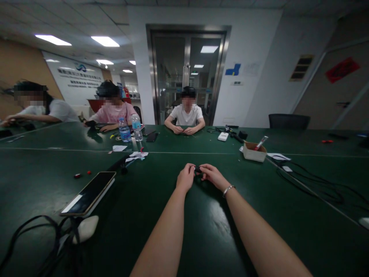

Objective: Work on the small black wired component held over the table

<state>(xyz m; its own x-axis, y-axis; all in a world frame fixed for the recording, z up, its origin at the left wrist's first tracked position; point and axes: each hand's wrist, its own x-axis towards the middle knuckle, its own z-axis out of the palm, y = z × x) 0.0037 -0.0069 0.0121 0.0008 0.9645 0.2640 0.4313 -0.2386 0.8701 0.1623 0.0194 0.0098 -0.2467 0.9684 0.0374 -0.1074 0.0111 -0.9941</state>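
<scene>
A small black object (197, 169) is held between my two hands, just above the green table (138, 204). The fingers of my left hand (186, 177) pinch its left end, where a small light-coloured part shows. From the other side, my right hand (213, 176) grips its right end between thumb and fingers; a silver bracelet (228, 191) circles that wrist. What the object is cannot be made out at this size.
A phone (90, 194) on a white box, a white mouse-like item (86, 229) and black cables lie left. Two bottles (125, 130) stand farther back. A small carton (255, 152) and more cables (317, 181) are right. Three people sit across the table.
</scene>
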